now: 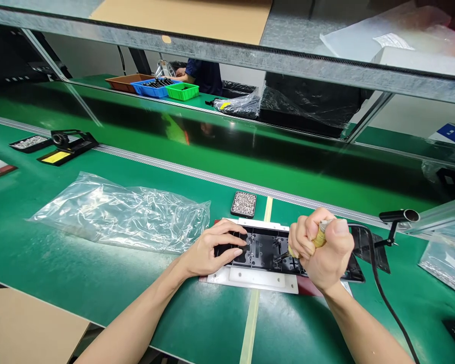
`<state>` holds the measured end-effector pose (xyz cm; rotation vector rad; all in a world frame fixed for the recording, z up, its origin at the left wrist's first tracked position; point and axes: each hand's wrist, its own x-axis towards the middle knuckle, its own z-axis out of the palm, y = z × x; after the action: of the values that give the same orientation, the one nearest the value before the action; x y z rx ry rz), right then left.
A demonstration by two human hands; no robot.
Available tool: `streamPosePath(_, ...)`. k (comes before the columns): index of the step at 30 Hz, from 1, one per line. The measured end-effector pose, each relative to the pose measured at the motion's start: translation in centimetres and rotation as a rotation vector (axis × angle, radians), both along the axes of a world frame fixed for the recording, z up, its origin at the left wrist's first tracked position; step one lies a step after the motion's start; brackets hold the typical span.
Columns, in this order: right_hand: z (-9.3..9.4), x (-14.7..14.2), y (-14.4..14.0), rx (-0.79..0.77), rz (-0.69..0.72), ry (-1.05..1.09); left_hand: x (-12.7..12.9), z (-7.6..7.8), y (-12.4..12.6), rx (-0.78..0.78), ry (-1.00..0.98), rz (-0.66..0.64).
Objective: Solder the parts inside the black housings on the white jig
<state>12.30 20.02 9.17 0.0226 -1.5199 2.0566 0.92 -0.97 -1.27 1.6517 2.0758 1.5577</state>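
Note:
A long black plastic housing (pixel 263 251) with ribs and posts inside lies in a white fixture (pixel 258 278) on the bench. On its left end rests my left hand (pixel 208 247), fingers spread and stretched over the rim and inside. My right hand (pixel 320 247) is wrapped round the yellowish handle of a screwdriver (pixel 319 237). The dark shaft slants down to the left, its tip inside the middle of the housing. My right fist hides part of the housing's right side. A small black tray of tiny metal pieces (pixel 243 203), seemingly screws, sits just behind the fixture.
A clear plastic bag (pixel 125 212) lies to the left. Black tube holders stand at left (pixel 70 144) and right (pixel 398 220); a black cord (pixel 379 288) runs down the right. Overhead is a metal shelf (pixel 212 50). Across the bench, a co-worker (pixel 205 76) is beside coloured bins (pixel 151 87).

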Motion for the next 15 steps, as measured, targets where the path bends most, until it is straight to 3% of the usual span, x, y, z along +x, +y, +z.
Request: streamPosePath(15,-0.13,0.22,0.32,-0.002,0.043,0.002,-0.04,0.01,0.0,-0.002,-0.015,-0.003)
